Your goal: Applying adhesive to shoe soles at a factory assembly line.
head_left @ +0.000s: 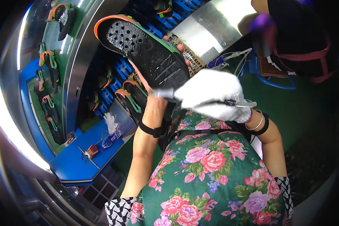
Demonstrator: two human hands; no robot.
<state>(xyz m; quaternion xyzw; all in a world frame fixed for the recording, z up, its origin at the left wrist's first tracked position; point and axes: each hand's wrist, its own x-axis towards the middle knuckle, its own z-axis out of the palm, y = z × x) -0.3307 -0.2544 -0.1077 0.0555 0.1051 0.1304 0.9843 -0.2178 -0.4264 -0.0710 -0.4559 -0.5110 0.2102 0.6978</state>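
Note:
My left hand (148, 87) is bare and wrapped round a shoe (154, 56), with its fingertips along the far right edge and its thumb along the left. The shoe's black underside faces up, with an orange heel rim and green along one side. Its heel area has dark holes and a wet-looking whitish film. In a white knitted glove, my right hand (214, 94) is closed round a brush (164, 93), whose motion-blurred end is over the lower part of the shoe. The brush's thin handle (246, 104) sticks out near my wrist.
A green conveyor (69, 28) on the left carries several similar shoes. Below it, a blue tabletop (73, 162) holds a white glove (110, 122), a plastic bottle (111, 139) and a small red item (91, 151). Shoes (133, 98) stand beside blue racking. Another person (301, 37) is at upper right, near cables.

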